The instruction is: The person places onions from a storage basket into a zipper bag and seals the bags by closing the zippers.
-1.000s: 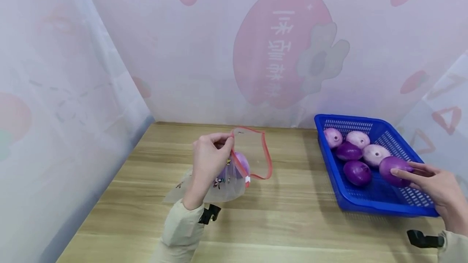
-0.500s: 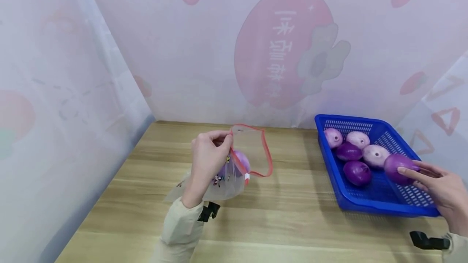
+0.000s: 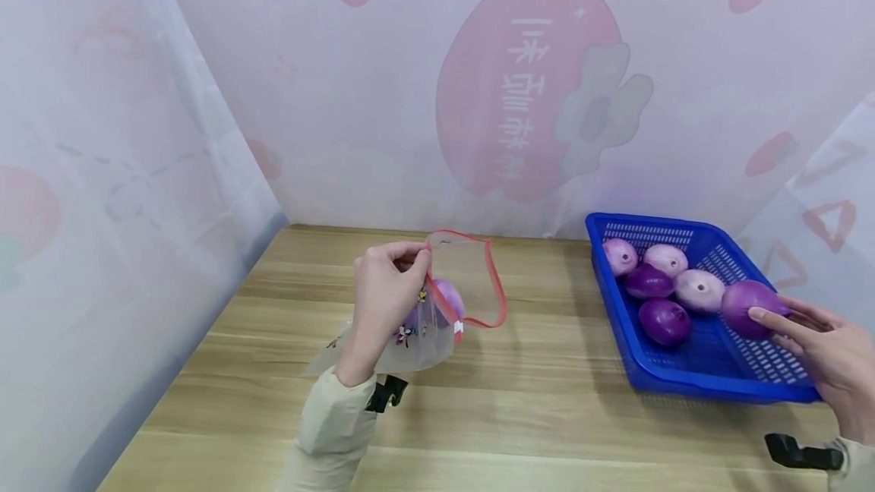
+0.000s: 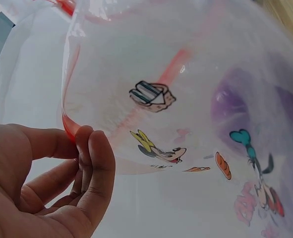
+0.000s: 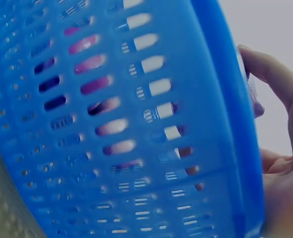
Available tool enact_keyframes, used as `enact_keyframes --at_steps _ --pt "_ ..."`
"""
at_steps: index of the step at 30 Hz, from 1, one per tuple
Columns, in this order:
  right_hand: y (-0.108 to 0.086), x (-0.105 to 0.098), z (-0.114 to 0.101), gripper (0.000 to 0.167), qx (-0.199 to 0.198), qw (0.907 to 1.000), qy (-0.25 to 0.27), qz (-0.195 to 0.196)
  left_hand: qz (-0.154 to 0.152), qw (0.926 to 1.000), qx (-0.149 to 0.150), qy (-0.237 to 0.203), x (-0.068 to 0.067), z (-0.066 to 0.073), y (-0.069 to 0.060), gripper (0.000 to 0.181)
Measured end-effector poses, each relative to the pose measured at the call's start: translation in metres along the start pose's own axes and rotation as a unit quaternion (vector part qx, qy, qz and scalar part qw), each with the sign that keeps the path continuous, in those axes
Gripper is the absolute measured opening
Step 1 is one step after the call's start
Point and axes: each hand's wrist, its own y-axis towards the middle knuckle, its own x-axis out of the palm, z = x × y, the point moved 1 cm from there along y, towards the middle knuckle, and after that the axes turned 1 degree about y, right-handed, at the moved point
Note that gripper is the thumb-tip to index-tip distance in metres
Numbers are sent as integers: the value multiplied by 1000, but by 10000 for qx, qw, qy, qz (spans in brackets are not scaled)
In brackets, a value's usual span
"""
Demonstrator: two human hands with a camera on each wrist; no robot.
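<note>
With thumb and fingers my left hand [image 3: 388, 294] pinches the red-trimmed edge of a clear zip bag [image 3: 437, 351] printed with cartoon figures. The bag's mouth gapes to the right, and a purple onion [image 3: 448, 301] lies inside it. In the left wrist view, fingertips [image 4: 101, 153] grip the red zip strip. My right hand [image 3: 830, 351] holds another purple onion [image 3: 750, 310] over the right side of a blue basket [image 3: 711, 387], thumb in front and fingers behind. From the right wrist, the basket wall [image 5: 205, 114] hides most of that onion.
Several more onions, dark purple [image 3: 664, 322] and paler ones [image 3: 700, 291], lie in the basket's left and middle part. Both stand on a wooden table [image 3: 533, 401]. Printed cloth [image 3: 383, 97] hangs behind and at the sides.
My right hand has shifted slightly up and to the right with its onion. The left hand keeps its pinch on the bag edge, nearly unmoved.
</note>
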Motion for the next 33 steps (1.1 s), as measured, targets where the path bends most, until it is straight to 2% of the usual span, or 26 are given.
enact_keyframes --at_steps 3,9,16,22,24,29,33 --pt "-2 3 -1 30 -103 9997 218 -61 -19 10000 5 2 1 0 0 13" --pt "-7 16 -4 28 6 9994 339 115 -85 10000 -31 -37 3 -2 -2 13" --pt "-18 45 -16 32 38 9940 1087 -135 -99 9999 -35 -47 3 -3 -2 13" --pt "-24 72 -16 33 0 9901 1396 -166 -99 9999 -23 31 2 -2 -1 13" --pt "-26 81 -15 32 -24 9842 1744 -318 -83 10000 -4 47 2 -2 -1 13" --pt "-34 114 -12 32 -51 9619 2635 -727 -34 10000 7 64 2 -2 0 13" --pt "-43 149 -10 29 -86 9617 2681 -566 -110 9999 -53 63 5 -2 1 13"
